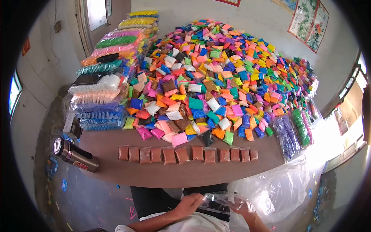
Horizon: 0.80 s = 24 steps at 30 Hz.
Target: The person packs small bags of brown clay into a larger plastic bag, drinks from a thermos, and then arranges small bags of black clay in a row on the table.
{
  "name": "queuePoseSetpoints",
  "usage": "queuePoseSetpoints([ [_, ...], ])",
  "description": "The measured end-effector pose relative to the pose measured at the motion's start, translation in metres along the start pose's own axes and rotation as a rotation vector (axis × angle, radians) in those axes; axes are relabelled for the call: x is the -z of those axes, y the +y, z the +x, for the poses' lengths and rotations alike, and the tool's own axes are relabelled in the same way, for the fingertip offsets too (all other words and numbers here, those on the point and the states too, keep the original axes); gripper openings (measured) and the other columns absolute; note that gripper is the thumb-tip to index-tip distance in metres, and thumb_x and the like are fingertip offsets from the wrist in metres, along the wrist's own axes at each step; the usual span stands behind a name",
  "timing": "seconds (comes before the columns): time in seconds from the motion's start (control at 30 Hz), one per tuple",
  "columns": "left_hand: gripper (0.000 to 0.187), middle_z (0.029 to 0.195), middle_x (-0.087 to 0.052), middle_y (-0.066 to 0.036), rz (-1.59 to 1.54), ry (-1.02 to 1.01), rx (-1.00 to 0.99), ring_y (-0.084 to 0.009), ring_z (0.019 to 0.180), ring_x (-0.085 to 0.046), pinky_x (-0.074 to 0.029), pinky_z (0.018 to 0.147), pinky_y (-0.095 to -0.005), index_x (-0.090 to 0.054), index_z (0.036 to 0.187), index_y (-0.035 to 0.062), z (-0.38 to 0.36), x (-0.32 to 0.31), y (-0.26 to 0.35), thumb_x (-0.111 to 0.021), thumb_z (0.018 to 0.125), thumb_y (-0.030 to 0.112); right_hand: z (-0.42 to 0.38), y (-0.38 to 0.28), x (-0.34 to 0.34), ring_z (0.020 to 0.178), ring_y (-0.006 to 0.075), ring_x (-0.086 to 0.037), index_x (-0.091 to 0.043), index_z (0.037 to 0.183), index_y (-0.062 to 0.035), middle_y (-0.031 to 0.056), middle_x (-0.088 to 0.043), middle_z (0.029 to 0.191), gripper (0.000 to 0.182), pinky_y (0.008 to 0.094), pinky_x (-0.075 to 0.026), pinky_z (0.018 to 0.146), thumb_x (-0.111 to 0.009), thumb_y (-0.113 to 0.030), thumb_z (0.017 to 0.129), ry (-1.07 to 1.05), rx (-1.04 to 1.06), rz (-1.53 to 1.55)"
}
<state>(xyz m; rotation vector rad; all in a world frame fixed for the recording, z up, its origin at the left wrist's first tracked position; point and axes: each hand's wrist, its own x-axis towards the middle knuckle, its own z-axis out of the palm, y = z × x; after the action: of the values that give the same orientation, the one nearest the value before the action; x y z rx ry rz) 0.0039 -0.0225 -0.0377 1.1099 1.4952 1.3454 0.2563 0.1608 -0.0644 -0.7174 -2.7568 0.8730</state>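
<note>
Above my lap, my left hand (190, 203) pinches one end of a clear plastic bag (217, 201). At the bag's other end, my right hand (243, 208) grips it, with its fingers partly covered by the shiny film. Nothing shows inside the bag. Just beyond my hands, a row of several small brown packets (169, 156) lies along the near part of the brown table (185, 174), some touching and some slightly apart.
A large heap of multicoloured packets (216, 77) covers the table's back. Bundled packets (98, 96) are stacked at left, with a phone (87, 79) on top. A steel flask (77, 155) leans at the left edge. Large clear plastic sheeting (270, 189) hangs at right.
</note>
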Motion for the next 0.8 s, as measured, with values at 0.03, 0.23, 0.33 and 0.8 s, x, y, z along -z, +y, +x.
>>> queuePoseSetpoints([
  [0.03,0.024,0.083,-0.061,-0.019,0.048,-0.009,-0.088,-0.0337,0.076,-0.062,-0.05,0.071,-0.0395,-0.062,0.101,-0.0001,0.002,-0.005,0.004,-0.053,0.104,0.021,-0.004,0.012,-0.008,0.084,0.0342,-0.067,-0.069,0.11,-0.0129,0.0111,-0.07,0.094,0.029,0.0453,-0.056,0.079,-0.067,-0.032,0.087,-0.067,0.061,-0.095],
  [0.23,0.024,0.089,-0.064,-0.019,0.075,-0.017,0.024,-0.0373,0.083,-0.064,-0.051,0.073,-0.0398,-0.062,0.1,-0.0005,0.006,0.0,0.02,-0.053,0.103,0.022,0.023,-0.079,0.039,0.095,0.0355,-0.068,-0.067,0.117,-0.0131,0.0131,-0.071,0.1,0.041,0.0445,-0.054,0.091,-0.065,-0.045,0.091,-0.28,-0.273,-0.126],
  [0.33,0.025,0.091,-0.064,-0.019,0.066,-0.025,0.049,-0.0377,0.085,-0.063,-0.051,0.074,-0.0394,-0.062,0.1,-0.0011,0.012,0.001,0.024,-0.052,0.103,0.022,0.044,-0.092,0.028,0.107,0.038,-0.065,-0.057,0.13,-0.0126,0.0171,-0.068,0.114,0.048,0.0457,-0.051,0.094,-0.062,-0.044,0.094,-0.399,-0.17,0.03],
  [0.8,0.022,0.108,-0.066,-0.016,0.223,0.134,-0.133,-0.0348,0.098,-0.065,-0.052,0.085,-0.0392,-0.065,0.101,0.0021,0.013,0.009,0.015,-0.063,0.095,0.024,0.059,-0.079,-0.055,0.103,0.033,-0.066,-0.059,0.129,-0.0053,0.0181,-0.07,0.105,0.05,0.0429,-0.049,0.092,-0.061,-0.042,0.095,-0.525,-0.045,0.504],
])
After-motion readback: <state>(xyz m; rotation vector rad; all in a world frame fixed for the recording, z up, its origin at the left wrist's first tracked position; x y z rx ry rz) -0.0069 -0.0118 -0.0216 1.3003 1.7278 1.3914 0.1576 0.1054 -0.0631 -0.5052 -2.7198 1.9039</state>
